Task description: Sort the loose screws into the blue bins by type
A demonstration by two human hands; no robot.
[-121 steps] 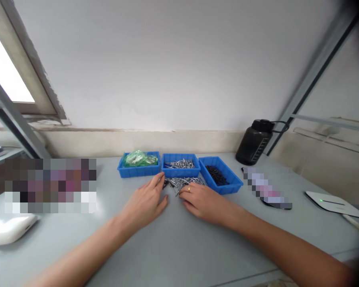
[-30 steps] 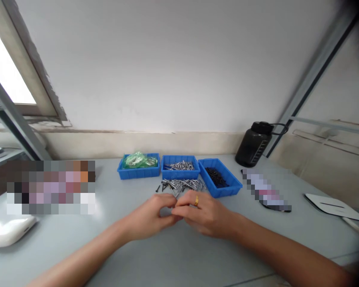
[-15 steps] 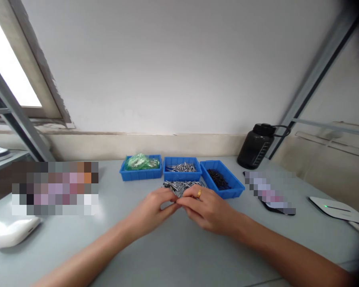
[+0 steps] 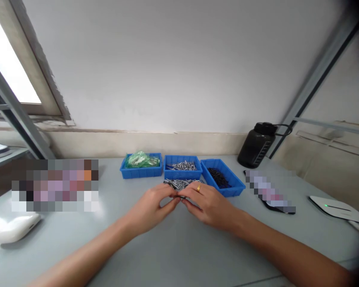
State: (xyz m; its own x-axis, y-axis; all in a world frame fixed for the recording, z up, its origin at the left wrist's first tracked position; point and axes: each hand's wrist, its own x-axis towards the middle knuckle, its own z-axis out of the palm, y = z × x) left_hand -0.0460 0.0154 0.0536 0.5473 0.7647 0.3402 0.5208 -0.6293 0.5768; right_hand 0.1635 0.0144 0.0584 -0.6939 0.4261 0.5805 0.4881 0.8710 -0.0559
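Drawn together since four seconds ago: the left hand and the right hand, each closed to a pinch. Beyond, the middle blue bin is fronted by a silver fastener heap, partly hidden by the hands, and between both pinches a small dark piece is held!

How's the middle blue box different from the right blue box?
The middle box holds silver pieces; the right box holds black pieces. The middle box sits nearly straight across, while the right box is turned at a slant. Both are blue and open on top.
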